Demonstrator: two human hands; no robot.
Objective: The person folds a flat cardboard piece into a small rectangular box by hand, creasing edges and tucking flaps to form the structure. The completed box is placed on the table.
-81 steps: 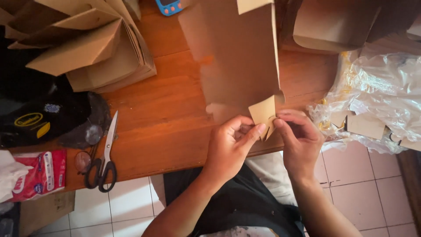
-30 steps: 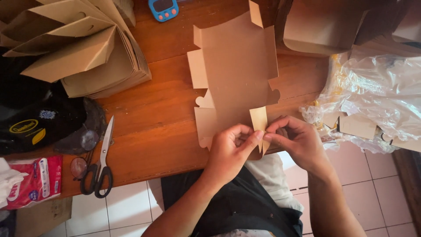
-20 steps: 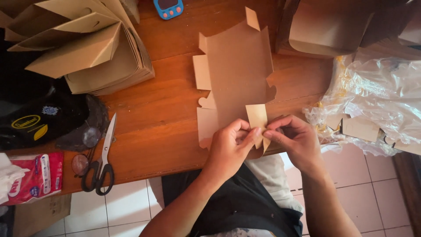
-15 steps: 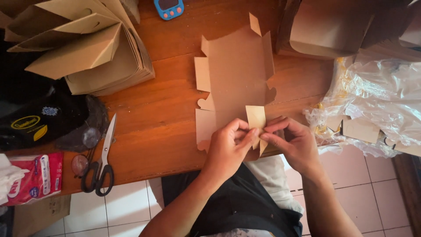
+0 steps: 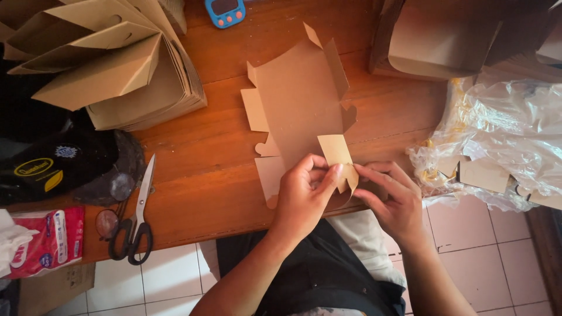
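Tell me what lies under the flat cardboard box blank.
The cardboard box blank lies on the wooden table. Its near edge is hidden by the left hand and right hand.

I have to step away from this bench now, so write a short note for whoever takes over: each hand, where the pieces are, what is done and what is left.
Left hand: grip shut on the raised flap at the near end of the flat cardboard box blank.
Right hand: fingers pinch the same flap from the other side.
Blank lies flat on the wooden table, near end over the edge.
Done: a stack of folded boxes sits far left.
Left: this blank's other flaps and sides are unfolded. More flat pieces show in the plastic bag, right. Scissors lie left.
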